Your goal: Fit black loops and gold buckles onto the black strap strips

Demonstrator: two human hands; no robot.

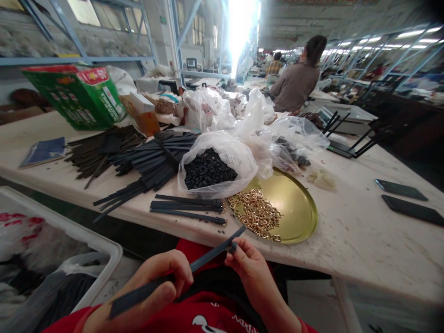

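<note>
While gripping the dark strap (210, 255) in the left hand (166, 270), in the head view, pinching a small dark piece (233, 248) between the fingertips of the right hand (251, 267), just beside the strap's far end. Seemingly at a close fitting step, calling for a steady strap and careful alignment, near the gold buckles (258, 215) on the round tray (296, 208).

black strap (211, 253) | gold buckles (258, 213) | red shirt (194, 303), white print | green-and-red box (81, 99)
</note>
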